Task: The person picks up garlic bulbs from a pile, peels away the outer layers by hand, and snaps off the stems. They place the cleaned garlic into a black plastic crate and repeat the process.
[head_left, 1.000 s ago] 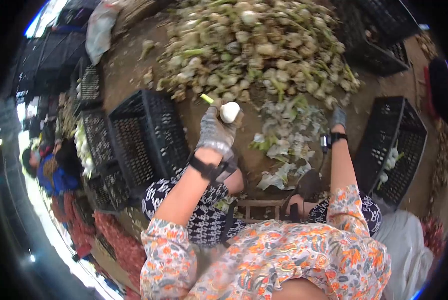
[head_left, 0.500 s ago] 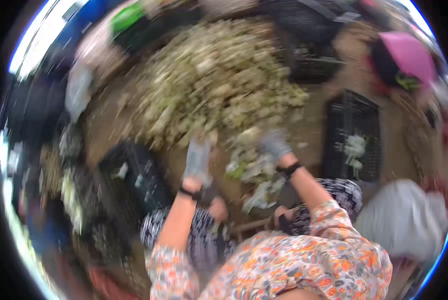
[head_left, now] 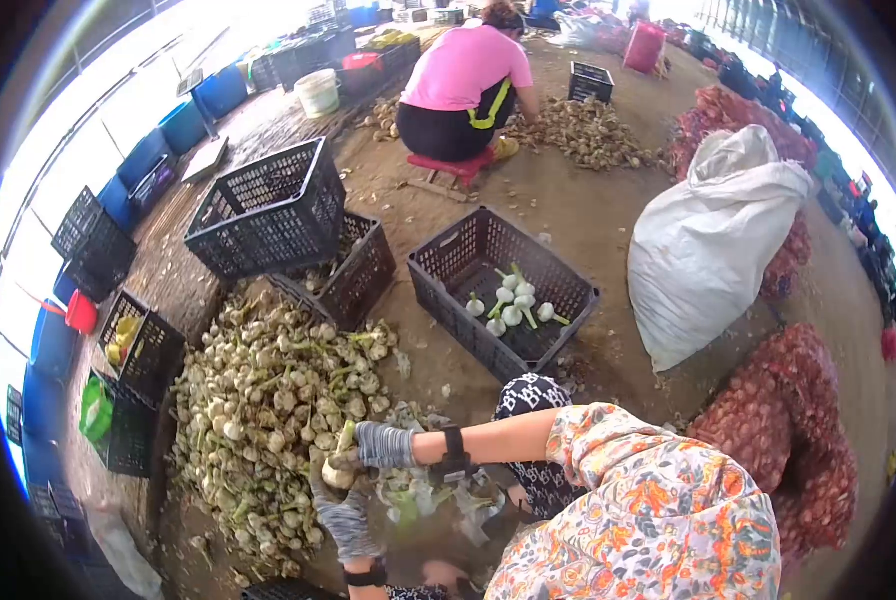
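Note:
My left hand [head_left: 345, 520], in a grey knit glove, is closed around the lower side of a garlic bulb [head_left: 338, 474] with a green stem. My right hand [head_left: 385, 446], gloved alike, closes on the same bulb from the other side, near its stem. Part of the bulb is hidden by the fingers. Both hands are at the edge of a large heap of untrimmed garlic [head_left: 258, 420]. Loose skins and leaf scraps [head_left: 418, 495] lie beside my hands. Beyond my knee, a black crate [head_left: 458, 325] contains several clean white garlic bulbs [head_left: 513, 300].
Two more crates [head_left: 268, 225] are stacked behind the heap. A white sack [head_left: 703, 250] and red net bags of garlic [head_left: 768, 420] stand to the right. A person in a pink shirt [head_left: 465, 70] crouches on a red stool [head_left: 453, 165] by another garlic pile [head_left: 588, 135].
The view has swung to the right and is sharper. My hands were apart and blurred over the heap's near edge; now they are together around a garlic bulb.

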Action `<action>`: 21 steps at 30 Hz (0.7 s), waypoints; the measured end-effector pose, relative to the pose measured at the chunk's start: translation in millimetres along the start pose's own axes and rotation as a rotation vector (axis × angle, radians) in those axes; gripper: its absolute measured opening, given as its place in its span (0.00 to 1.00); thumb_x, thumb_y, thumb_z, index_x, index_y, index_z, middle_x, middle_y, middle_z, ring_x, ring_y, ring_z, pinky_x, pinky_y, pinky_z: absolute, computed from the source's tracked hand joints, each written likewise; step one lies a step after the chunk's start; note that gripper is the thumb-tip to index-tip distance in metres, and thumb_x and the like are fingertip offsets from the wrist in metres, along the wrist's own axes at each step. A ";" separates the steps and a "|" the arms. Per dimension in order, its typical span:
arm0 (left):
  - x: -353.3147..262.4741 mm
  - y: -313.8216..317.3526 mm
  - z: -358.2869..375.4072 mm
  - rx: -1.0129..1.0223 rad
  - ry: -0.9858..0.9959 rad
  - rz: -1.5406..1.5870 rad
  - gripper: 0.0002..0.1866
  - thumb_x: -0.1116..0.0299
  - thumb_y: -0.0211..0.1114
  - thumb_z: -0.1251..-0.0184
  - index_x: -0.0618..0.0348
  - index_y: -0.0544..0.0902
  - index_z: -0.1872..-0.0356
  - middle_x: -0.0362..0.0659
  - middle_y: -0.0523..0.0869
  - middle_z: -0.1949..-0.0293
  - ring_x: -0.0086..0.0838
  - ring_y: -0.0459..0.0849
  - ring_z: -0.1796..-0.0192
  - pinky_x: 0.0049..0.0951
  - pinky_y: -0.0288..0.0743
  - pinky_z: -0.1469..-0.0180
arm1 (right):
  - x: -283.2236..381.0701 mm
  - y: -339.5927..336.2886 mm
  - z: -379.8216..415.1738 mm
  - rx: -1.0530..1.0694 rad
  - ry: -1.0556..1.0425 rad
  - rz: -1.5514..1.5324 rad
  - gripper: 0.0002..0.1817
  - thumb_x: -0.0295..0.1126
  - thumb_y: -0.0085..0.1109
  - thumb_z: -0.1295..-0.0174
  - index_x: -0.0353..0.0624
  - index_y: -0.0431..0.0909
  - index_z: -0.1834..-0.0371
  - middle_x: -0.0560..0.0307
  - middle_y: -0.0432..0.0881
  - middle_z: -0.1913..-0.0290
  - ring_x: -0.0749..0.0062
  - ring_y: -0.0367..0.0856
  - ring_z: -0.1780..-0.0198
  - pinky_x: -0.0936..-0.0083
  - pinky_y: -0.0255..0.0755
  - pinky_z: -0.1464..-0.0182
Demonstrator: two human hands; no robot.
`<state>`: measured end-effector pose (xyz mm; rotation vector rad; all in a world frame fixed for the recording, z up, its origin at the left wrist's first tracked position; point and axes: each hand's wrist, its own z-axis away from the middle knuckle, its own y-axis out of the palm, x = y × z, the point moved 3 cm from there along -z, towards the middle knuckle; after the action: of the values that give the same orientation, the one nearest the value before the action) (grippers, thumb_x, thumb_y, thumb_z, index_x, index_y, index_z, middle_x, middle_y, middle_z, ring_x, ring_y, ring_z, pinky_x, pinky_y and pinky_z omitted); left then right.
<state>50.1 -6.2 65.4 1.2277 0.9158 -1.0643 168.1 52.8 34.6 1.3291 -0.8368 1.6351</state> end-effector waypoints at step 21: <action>-10.0 4.0 -17.1 -0.060 -0.001 -0.020 0.32 0.75 0.68 0.49 0.62 0.64 0.42 0.44 0.76 0.55 0.26 0.78 0.60 0.22 0.77 0.62 | 8.8 -18.2 -10.3 -0.032 -0.370 0.104 0.15 0.38 0.59 0.44 0.35 0.76 0.64 0.56 0.80 0.73 0.78 0.77 0.72 0.78 0.74 0.71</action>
<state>51.5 12.1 73.8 1.1709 0.9545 -1.0461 179.8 71.4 40.8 1.6155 -1.1617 1.4665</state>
